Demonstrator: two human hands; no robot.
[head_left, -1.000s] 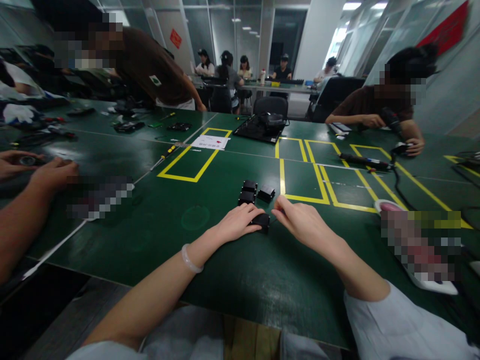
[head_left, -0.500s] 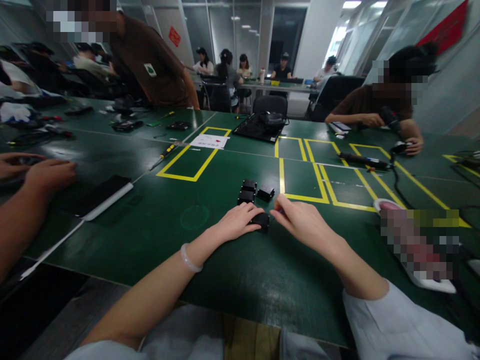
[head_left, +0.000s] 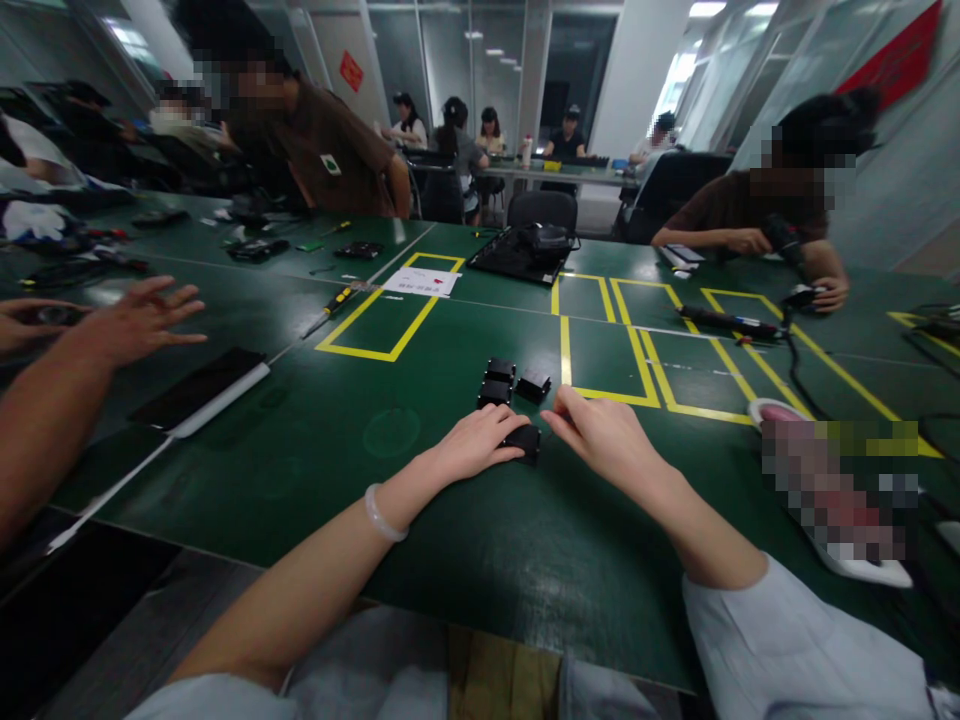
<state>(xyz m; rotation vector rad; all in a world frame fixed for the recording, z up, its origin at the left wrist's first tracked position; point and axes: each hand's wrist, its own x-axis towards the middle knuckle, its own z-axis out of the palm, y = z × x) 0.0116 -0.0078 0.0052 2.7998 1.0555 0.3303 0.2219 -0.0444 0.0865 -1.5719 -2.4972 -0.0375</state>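
Note:
Under the fingers of my left hand (head_left: 476,445) a small black box-shaped part (head_left: 527,443) is gripped against the green tabletop (head_left: 465,550), with the thumb along its near side. My right hand (head_left: 596,425) is closed in a pinch just right of that part. Whatever its fingertips hold, if anything, is too small to make out. Beyond my left hand lie two similar black parts in a column, the far part (head_left: 501,371) and the near part (head_left: 496,392). Another black part (head_left: 534,385) sits tilted to their right.
A co-worker's hand (head_left: 142,318) is at the left, near a dark phone-like slab (head_left: 199,388) with a white cable. Yellow tape outlines (head_left: 611,397) mark the table. A screwdriver (head_left: 330,308) lies left of centre; a white tray (head_left: 862,568) is at the right.
The co-worker's hand at the left has lifted and spread its fingers. Across the table, the standing person has shifted right and lower. My hands have stayed almost still.

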